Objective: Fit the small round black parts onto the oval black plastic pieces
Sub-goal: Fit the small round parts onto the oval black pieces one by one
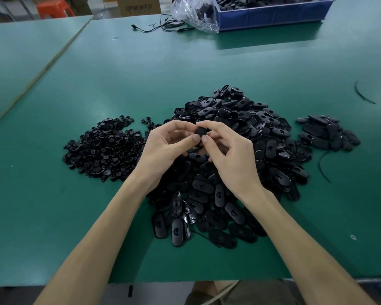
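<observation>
Black plastic pieces (262,2) in blue crate (273,17)

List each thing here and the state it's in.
Left hand: pinches held piece.
Right hand: pinches held piece.
Held piece: lifted off table, between both hands.
Round parts: loose heap on table.
Oval pieces: loose heap on table.
Side pile: set apart, at right.
Bin: holds black parts.

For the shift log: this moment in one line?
left hand: pinches black plastic piece | right hand: pinches same piece | green table: pile of small round black parts, pile of oval black plastic pieces
</observation>
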Motion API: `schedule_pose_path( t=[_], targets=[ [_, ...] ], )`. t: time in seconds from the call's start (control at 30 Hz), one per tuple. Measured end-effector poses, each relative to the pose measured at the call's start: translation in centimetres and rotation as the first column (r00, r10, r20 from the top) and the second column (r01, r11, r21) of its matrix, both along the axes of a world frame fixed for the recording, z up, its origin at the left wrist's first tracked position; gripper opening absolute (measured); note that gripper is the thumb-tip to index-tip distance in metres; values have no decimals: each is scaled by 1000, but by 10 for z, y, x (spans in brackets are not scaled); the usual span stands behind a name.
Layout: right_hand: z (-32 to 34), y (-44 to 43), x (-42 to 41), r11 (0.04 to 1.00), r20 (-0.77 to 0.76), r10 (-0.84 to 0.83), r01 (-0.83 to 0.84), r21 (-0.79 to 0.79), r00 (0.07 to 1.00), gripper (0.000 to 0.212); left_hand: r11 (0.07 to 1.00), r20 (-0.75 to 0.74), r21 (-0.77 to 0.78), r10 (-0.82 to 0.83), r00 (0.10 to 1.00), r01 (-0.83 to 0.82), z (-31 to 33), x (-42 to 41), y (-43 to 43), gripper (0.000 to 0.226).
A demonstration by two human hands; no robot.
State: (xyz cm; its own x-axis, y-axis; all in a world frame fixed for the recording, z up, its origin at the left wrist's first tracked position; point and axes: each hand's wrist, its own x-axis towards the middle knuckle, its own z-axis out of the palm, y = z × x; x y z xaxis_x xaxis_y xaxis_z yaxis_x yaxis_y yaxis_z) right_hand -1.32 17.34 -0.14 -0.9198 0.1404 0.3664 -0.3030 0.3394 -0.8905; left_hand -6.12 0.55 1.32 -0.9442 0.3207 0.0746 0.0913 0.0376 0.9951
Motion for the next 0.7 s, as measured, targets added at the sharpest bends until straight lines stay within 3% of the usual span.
schedule_pose_path(
  t=[0.3, 0.57, 0.7],
  targets=[
    [0, 0, -2, 986, 11, 62, -60, -158, 998, 28, 988, 127, 148, -65, 990, 45, 3, 0, -2, 28],
    [3, 0, -1, 979, 15, 85, -80, -186, 996, 28, 975, 211, 219, -79, 974, 32, 3, 0, -1, 37],
    [4, 0, 0, 980, 16, 84, -80, -185, 996, 28, 975, 215, 218, -91, 972, 43, 4, 0, -2, 31]
  ],
)
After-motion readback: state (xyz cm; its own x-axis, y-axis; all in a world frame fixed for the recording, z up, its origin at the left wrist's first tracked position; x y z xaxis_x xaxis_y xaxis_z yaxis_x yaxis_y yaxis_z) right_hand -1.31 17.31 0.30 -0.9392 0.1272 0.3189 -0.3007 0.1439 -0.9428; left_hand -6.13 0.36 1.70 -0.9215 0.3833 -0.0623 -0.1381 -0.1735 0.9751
